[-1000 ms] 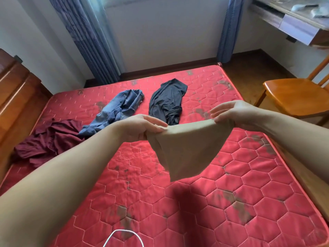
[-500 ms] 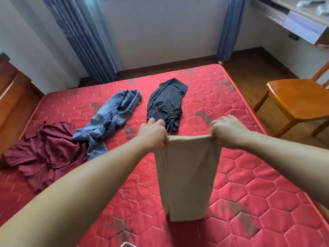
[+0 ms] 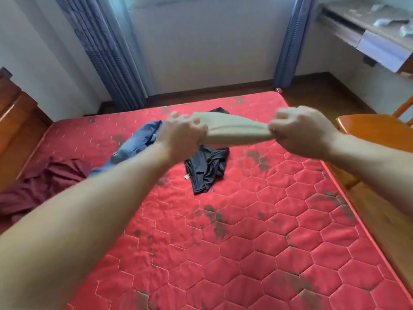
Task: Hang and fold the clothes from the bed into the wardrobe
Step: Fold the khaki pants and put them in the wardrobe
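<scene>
the person holds a beige cloth (image 3: 232,130) in the air above the red mattress (image 3: 245,253), stretched between both fists. the left hand (image 3: 182,135) is clamped on its 9 o'clock end, fingers curled round the fabric; the right hand (image 3: 301,133) is clamped on the 3 o'clock end, where the cloth is bunched into a tight pinch. the cloth runs straight between them, the hands well apart, and it touches nothing else.

it looks thin, soft and light. it sags a little in the middle, so it will likely flop and crease wherever it is let go. the best hold seems to be the two ends or corners of one edge, as now, keeping it taut; a single grip in the middle would let it crumple.

below the hands, at about 6 o'clock from the cloth, a black garment (image 3: 206,168) lies on the mattress. a blue garment (image 3: 136,144) lies at 8 o'clock, partly behind the left wrist, and a dark red garment (image 3: 38,186) lies farther out at the mattress's 9 o'clock edge. the wardrobe is not in view.
</scene>
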A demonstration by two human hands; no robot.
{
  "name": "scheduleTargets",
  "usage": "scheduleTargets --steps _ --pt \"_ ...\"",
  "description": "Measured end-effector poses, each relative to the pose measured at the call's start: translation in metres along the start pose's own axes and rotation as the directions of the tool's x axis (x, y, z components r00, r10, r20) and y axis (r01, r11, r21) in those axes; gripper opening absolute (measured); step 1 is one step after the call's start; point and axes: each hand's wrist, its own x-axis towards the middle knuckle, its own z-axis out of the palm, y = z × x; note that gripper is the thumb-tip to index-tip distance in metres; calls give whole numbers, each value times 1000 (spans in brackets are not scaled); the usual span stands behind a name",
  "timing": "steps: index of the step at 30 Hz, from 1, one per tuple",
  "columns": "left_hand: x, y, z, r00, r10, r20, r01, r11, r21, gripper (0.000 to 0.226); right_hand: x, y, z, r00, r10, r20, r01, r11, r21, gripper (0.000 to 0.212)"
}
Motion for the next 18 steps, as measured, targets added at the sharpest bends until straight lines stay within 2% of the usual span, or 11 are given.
scheduleTargets --steps 1,3,5,7,9,10,12,14,16,18 --pt "-18 13 24 999 29 36 -28 999 -18 16 -19 -11 21 999 -31 45 30 999 14 4" --pt "-59 47 78 986 48 161 -28 992 -122 27 -65 -38 71 985 -45 168 32 996 77 21" --pt "-101 88 127 942 67 330 6 976 -216 29 -117 -69 128 933 -27 359 -23 991 135 34" --pt "-145 134 166 790 50 611 139 956 -257 15 -165 -108 170 860 -32 510 -48 988 144 37" --pt "-183 179 192 552 38 833 316 915 -251 17 -211 -151 195 671 -43 741 -129 976 174 20" --pt "-201 200 201 451 75 890 342 906 -249 19 -235 -172 205 535 -73 842 -181 963 199 18" --pt "-229 234 209 289 170 942 231 943 -241 20 -278 -207 215 346 -141 928 -271 932 243 24" --pt "-256 256 217 166 243 956 152 951 -269 25 -306 -234 217 223 -168 960 -331 913 237 28" --pt "-279 269 225 101 305 947 134 939 -317 25 -323 -251 217 175 -215 961 -336 904 264 30" --pt "-290 275 230 78 329 941 181 923 -338 23 -333 -259 219 211 -248 945 -341 888 309 27"
